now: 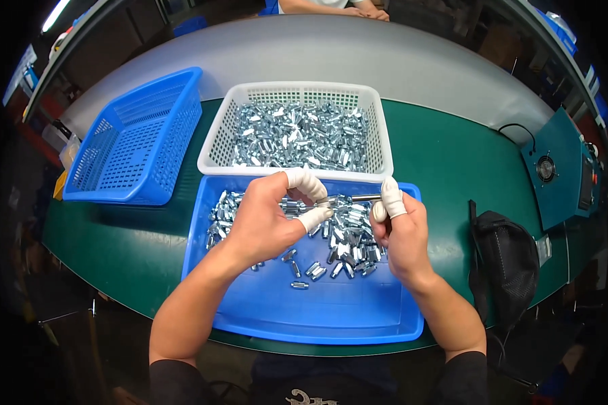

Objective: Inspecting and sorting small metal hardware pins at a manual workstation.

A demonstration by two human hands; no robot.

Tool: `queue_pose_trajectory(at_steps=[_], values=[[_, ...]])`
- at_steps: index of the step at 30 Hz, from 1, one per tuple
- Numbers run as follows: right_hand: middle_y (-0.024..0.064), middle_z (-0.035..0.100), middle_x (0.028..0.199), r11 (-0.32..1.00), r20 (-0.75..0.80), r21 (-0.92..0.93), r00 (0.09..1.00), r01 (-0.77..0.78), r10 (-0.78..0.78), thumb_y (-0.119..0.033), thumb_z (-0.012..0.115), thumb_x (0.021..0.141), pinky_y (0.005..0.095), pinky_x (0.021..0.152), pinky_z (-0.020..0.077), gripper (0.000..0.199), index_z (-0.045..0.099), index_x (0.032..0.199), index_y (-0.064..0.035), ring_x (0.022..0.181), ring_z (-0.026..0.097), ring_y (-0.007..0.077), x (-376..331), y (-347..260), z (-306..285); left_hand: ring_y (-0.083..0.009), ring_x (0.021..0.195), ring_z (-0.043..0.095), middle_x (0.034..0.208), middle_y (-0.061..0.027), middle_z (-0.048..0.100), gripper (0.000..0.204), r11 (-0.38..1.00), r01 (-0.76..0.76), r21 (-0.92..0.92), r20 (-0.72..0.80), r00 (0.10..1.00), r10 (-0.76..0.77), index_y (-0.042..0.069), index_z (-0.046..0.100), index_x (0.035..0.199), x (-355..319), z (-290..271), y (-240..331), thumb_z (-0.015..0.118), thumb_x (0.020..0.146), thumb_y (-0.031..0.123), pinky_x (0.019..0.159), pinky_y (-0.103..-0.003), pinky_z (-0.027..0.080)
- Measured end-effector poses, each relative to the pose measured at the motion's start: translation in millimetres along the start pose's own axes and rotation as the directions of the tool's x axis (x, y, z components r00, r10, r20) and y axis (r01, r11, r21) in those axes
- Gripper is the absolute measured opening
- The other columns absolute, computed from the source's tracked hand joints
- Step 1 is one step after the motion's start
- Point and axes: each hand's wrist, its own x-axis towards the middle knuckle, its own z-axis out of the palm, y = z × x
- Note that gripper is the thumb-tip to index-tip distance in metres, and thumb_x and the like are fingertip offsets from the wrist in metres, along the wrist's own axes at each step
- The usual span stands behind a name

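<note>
Left hand (267, 217): fingertips pinched closed on a metal fitting (326, 202), above far part of blue tray (311, 314)
Right hand (405, 239): closed on thin metal rod (366, 198), aimed left at fitting, seemingly to align them; contact unclear
Finger cots (306, 182): white, both hands, probably for grip or protection
Tray: near, holds loose fittings (348, 244), likely for easy reach
White basket (210, 147): just beyond tray, heaped with fittings
</note>
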Motion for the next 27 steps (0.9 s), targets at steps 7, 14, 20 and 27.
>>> queue_pose_trajectory(at_steps=[7,14,20,27], values=[[-0.0028,0.042,0.05,0.999,-0.007,-0.042,0.999,0.031,-0.031,-0.037,0.044,0.096,0.0201,0.037,0.0236,0.043,0.047,0.063,-0.0103,0.041,0.033,0.0035,-2.9,2.7,-1.4,-0.0121,0.077,0.06,0.085,-0.0055,0.064,0.027,0.999,-0.04,0.006,0.006,0.999,0.04,0.002,0.063,0.103,-5.2,10.5,-11.5,0.068,0.076,0.0,0.072,-0.026,0.048],[-0.0019,0.046,0.054,0.999,0.122,-0.042,0.992,-0.01,0.016,-0.036,0.046,0.096,0.0192,0.041,0.0262,0.04,0.05,0.066,-0.009,0.046,0.037,0.0038,-8.1,5.3,0.0,-0.0131,0.073,0.055,0.086,-0.0059,0.06,0.026,0.991,-0.129,0.032,-0.039,0.991,0.131,0.005,0.067,0.1,-9.2,15.5,-1.3,0.064,0.076,-0.003,0.066,-0.025,0.045],[-0.0015,0.046,0.055,1.0,0.106,-0.014,0.994,-0.009,0.01,-0.035,0.046,0.096,0.0189,0.041,0.0265,0.039,0.049,0.067,-0.0087,0.047,0.037,0.0037,-7.2,4.6,0.7,-0.0127,0.07,0.053,0.081,-0.0049,0.059,0.026,0.998,-0.066,0.017,0.004,0.998,0.066,0.006,0.068,0.101,-9.9,13.3,-0.3,0.066,0.076,-0.001,0.065,-0.025,0.044],[-0.0017,0.046,0.055,0.999,0.115,-0.048,0.993,0.009,-0.003,-0.033,0.045,0.097,0.0193,0.041,0.0271,0.039,0.049,0.067,-0.0085,0.046,0.037,0.0035,-6.7,5.8,0.8,-0.0114,0.068,0.053,0.078,-0.0034,0.059,0.023,0.998,-0.052,-0.02,0.046,0.998,0.053,0.005,0.068,0.101,-10.6,11.2,-0.8,0.066,0.078,0.001,0.064,-0.025,0.044]])
